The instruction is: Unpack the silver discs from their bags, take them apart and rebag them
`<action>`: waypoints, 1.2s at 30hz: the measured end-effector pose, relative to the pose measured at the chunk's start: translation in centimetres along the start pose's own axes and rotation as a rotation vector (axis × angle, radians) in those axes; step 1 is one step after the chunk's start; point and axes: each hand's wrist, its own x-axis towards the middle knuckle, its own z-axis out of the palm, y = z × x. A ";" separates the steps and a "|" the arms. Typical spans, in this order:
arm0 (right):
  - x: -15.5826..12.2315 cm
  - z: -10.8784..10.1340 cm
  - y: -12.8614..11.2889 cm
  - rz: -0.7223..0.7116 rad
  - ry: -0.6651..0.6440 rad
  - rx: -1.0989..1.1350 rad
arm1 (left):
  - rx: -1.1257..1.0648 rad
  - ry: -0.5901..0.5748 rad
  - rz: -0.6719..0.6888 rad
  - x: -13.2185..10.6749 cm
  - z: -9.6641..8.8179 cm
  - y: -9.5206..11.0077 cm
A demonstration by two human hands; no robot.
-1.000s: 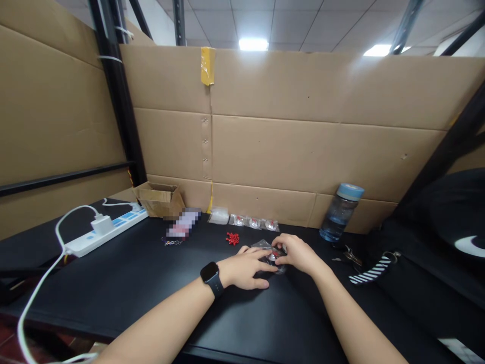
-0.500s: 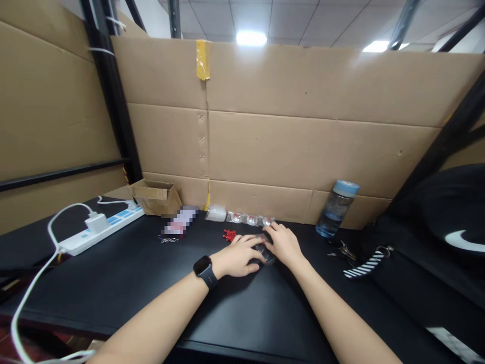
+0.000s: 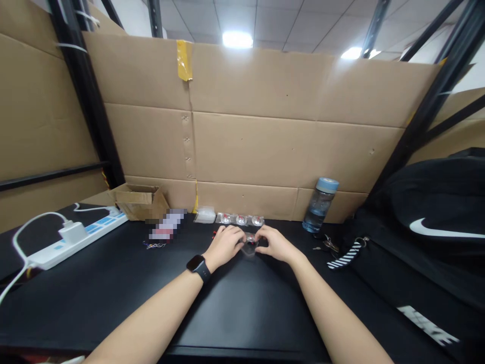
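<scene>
OP: Okay, where to look first? Anything between the hands?

Reply: Yep — a clear plastic packet (image 3: 249, 249) with a round silver-and-red piece (image 3: 250, 239) showing in it. Middle of the view, between the left hand (image 3: 226, 245) and the right hand (image 3: 275, 244), on or barely above the black tabletop (image 3: 227, 318). Can't tell which.

OP: Got a proper grip on it?

Reply: Hard to say. Left hand palm down, fingers bent, tips at the packet's left edge. Can't tell whether pinching the film or just resting on it. Right hand at the opposite edge, thumb and forefinger with a gap between — can't tell about clamping there either. Dark watch (image 3: 197, 266) on the left wrist, btw.

OP: And close by?

Reply: Just behind, a row of three similar packets (image 3: 241, 220), side by side near the cardboard wall (image 3: 242, 126). Left of those, a little pile of clear film (image 3: 205, 215). Some red bits (image 3: 214, 234) poking out past the left hand, mostly hidden.

OP: Further out?

Reply: Over left, an open cardboard box (image 3: 140, 205), a pixelated item (image 3: 168, 224) beside it, plus a white power strip (image 3: 104, 225) with a plug (image 3: 73, 233) in. Over right, a blue-lidded bottle (image 3: 319, 206), some keys (image 3: 330, 244), and a striped strap (image 3: 344, 256) on a big black bag (image 3: 424, 258).
</scene>
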 end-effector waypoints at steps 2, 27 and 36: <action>0.2 0.3 0.0 0.004 0.013 -0.005 | -0.044 0.023 -0.045 0.1 0.0 0.0; 0.1 2.3 -2.2 0.033 -0.038 -0.253 | 0.133 -0.008 -0.210 -1.0 1.0 1.5; 0.3 2.0 -1.6 0.196 0.040 -0.105 | 0.009 0.006 -0.238 -0.6 0.7 0.7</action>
